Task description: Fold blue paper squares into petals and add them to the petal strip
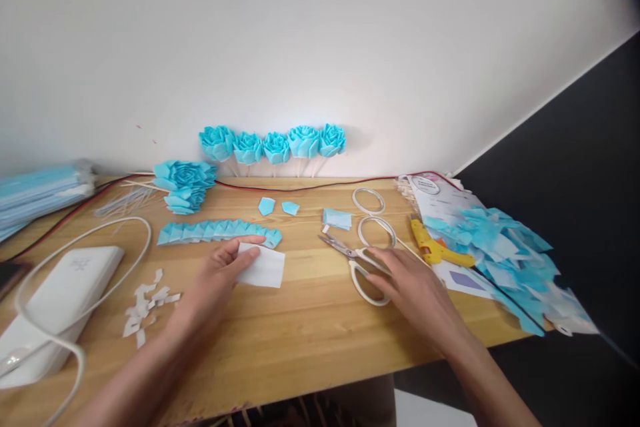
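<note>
My left hand pinches a white rectangular piece of thin sheet material between thumb and fingers, just above the wooden table. Behind it lies a row of folded light-blue petals. My right hand is over the white handles of a pair of scissors, fingers apart and touching or nearly touching the loops. The scissors lie flat with blades slightly parted, pointing left. Near their tips is a small stack of blue pieces. Two cut blue petals lie further back.
Several blue flowers on sticks lean on the wall; others lie left. White scraps, a power bank with cable, and tape rolls are on the table. A yellow glue gun sits beside piled blue sheets.
</note>
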The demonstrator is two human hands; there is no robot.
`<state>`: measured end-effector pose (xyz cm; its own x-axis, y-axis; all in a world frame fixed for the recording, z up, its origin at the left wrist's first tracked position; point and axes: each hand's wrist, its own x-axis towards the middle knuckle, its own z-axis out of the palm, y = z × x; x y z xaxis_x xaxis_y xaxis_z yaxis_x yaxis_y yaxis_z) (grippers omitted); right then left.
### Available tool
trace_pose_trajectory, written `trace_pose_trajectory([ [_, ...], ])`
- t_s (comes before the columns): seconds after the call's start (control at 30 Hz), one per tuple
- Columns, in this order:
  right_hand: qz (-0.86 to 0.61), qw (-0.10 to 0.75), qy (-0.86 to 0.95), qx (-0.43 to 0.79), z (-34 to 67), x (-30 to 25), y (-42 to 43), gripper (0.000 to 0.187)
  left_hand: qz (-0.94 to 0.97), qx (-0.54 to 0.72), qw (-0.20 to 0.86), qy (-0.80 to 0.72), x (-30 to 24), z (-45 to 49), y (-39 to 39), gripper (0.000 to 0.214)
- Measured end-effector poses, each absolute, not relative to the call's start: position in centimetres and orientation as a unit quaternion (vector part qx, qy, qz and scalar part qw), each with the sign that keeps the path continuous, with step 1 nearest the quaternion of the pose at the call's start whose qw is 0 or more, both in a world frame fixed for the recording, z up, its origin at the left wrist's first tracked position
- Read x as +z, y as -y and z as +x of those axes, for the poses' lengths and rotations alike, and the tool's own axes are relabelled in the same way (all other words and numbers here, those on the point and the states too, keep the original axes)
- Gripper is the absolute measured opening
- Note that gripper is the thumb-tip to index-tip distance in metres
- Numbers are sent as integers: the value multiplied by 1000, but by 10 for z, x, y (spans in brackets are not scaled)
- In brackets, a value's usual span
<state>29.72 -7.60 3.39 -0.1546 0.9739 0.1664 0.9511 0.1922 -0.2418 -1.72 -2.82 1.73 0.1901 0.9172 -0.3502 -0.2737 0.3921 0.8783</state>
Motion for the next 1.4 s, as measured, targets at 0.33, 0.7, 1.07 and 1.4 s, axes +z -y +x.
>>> trace_pose_trajectory([
  [0.33, -490, 247, 693, 468, 194, 54, 39, 20, 378, 410, 697, -452, 14, -11, 34, 42],
  [0.7, -512, 350, 684, 384, 178, 21, 20, 20, 337, 433, 692, -468, 31, -10, 33, 50],
  [1.07, -434, 403, 715, 372, 192, 29, 22, 27, 276, 441, 734, -437, 18, -12, 29, 45],
  [1.4, -342, 378, 813, 283, 188, 23, 14, 19, 285, 468, 732, -406, 18, -12, 28, 34],
])
